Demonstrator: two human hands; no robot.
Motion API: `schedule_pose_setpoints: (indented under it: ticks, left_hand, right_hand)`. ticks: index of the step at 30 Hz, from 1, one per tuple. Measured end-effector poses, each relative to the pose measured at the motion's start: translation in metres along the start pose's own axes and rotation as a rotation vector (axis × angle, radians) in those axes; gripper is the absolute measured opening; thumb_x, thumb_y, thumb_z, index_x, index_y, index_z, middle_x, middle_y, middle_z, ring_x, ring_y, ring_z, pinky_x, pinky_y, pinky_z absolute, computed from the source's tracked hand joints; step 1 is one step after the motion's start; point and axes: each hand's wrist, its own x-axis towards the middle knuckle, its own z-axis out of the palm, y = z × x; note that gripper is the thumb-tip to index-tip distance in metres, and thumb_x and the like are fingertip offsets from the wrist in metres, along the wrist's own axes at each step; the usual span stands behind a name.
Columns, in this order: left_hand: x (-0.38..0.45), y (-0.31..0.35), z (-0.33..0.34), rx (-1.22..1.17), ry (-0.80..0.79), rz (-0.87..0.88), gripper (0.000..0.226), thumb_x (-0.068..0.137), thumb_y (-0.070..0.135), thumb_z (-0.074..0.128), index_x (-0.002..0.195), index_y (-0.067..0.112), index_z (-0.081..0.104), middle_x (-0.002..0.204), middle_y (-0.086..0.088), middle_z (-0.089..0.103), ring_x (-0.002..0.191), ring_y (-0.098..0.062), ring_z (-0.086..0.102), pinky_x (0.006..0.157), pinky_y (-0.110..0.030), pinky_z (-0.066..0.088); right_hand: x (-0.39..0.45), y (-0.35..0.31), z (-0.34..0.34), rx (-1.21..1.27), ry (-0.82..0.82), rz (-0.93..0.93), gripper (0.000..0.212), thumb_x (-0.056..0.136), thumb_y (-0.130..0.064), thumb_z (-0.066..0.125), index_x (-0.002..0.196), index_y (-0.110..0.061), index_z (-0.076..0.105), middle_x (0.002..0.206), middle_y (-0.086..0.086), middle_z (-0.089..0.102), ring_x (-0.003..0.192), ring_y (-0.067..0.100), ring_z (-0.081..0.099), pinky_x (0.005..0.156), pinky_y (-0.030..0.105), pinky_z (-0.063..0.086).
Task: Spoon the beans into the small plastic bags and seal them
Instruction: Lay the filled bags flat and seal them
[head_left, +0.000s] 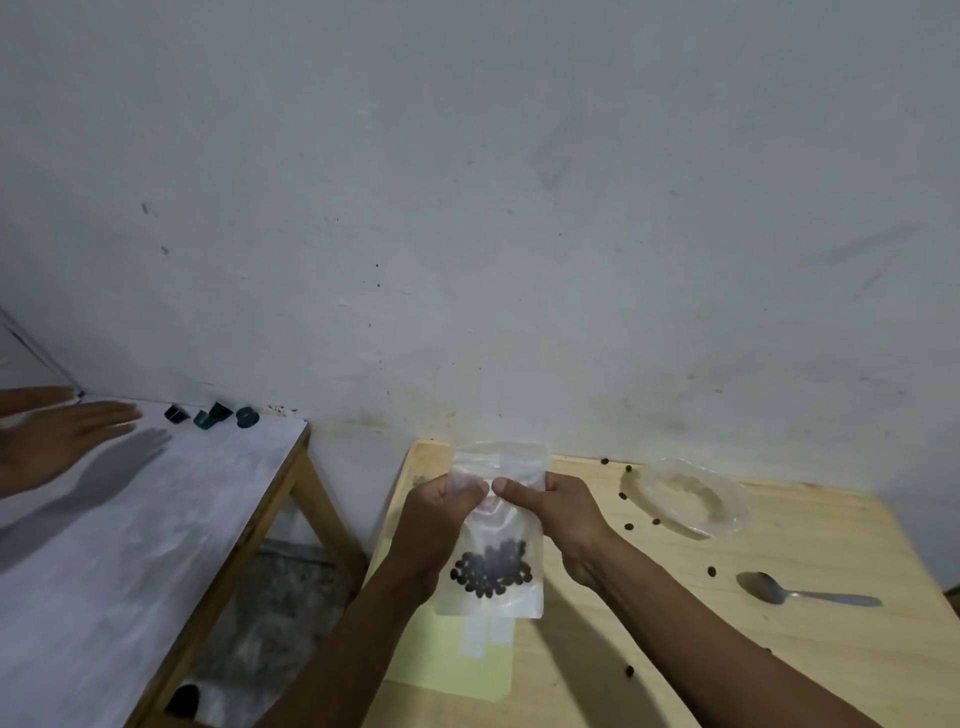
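Note:
A small clear plastic bag (511, 597) hangs upright above the wooden table (779, 649), with a clump of dark beans (492, 567) in its lower half. My left hand (441, 512) and my right hand (558, 506) both pinch the bag near its top strip, thumbs almost touching at the middle. A metal spoon (779, 590) lies on the table to the right, bowl pointing left. A clear plastic dish (691, 499) sits at the back right and looks nearly bare. A few loose beans (629, 526) are scattered around the dish.
A pale yellow sheet (457, 660) and a flat bag lie on the table under the held bag. To the left stands a second table with a white cover (130, 545), small dark caps (218, 414) at its back, and another person's hand (57, 441) over it. A gap separates the tables.

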Motion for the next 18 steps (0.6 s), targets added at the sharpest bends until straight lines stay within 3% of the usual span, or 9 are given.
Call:
schedule_pose_setpoints:
  ticks: [5, 9, 13, 16, 18]
  left_hand:
    - [0.001, -0.005, 0.000, 0.112, 0.011, 0.018, 0.013, 0.090, 0.017, 0.064, 0.084, 0.011, 0.074, 0.076, 0.000, 0.073, 0.072, -0.013, 0.067, 0.065, -0.023, 0.051]
    - [0.001, -0.008, 0.002, 0.078, 0.015, -0.024, 0.013, 0.090, 0.017, 0.065, 0.083, 0.010, 0.074, 0.074, 0.000, 0.072, 0.071, -0.017, 0.068, 0.063, -0.026, 0.053]
    - [0.010, -0.014, 0.005, -0.056, 0.097, -0.083, 0.024, 0.089, 0.019, 0.069, 0.088, -0.005, 0.070, 0.080, -0.016, 0.073, 0.073, -0.027, 0.068, 0.068, -0.034, 0.055]
    - [0.025, -0.023, 0.000, -0.127, 0.146, -0.124, 0.030, 0.087, 0.021, 0.071, 0.095, -0.007, 0.069, 0.083, -0.015, 0.070, 0.076, -0.027, 0.062, 0.073, -0.036, 0.049]
    - [0.034, -0.029, -0.002, -0.181, 0.154, -0.166, 0.025, 0.087, 0.019, 0.071, 0.100, -0.003, 0.070, 0.088, -0.012, 0.070, 0.080, -0.025, 0.062, 0.075, -0.035, 0.047]
  right_hand:
    - [-0.002, 0.002, -0.001, 0.077, -0.001, -0.004, 0.019, 0.074, -0.013, 0.083, 0.086, 0.002, 0.076, 0.086, 0.016, 0.076, 0.075, 0.025, 0.073, 0.067, 0.029, 0.055]
    - [-0.003, 0.007, -0.003, 0.128, -0.048, 0.043, 0.026, 0.074, -0.017, 0.083, 0.092, 0.000, 0.076, 0.092, 0.017, 0.076, 0.079, 0.026, 0.072, 0.073, 0.032, 0.055]
    - [-0.003, 0.014, -0.010, 0.131, -0.123, 0.046, 0.032, 0.079, -0.017, 0.079, 0.104, -0.001, 0.069, 0.099, 0.014, 0.075, 0.087, 0.030, 0.072, 0.083, 0.045, 0.055]
    - [-0.004, 0.026, -0.020, 0.081, -0.152, 0.047, 0.019, 0.082, -0.002, 0.073, 0.099, -0.004, 0.067, 0.083, 0.010, 0.070, 0.070, 0.022, 0.067, 0.070, 0.037, 0.055]
    - [-0.003, 0.035, -0.027, 0.055, -0.163, 0.051, 0.019, 0.083, 0.006, 0.068, 0.096, -0.007, 0.068, 0.081, 0.009, 0.066, 0.071, 0.022, 0.064, 0.067, 0.033, 0.052]
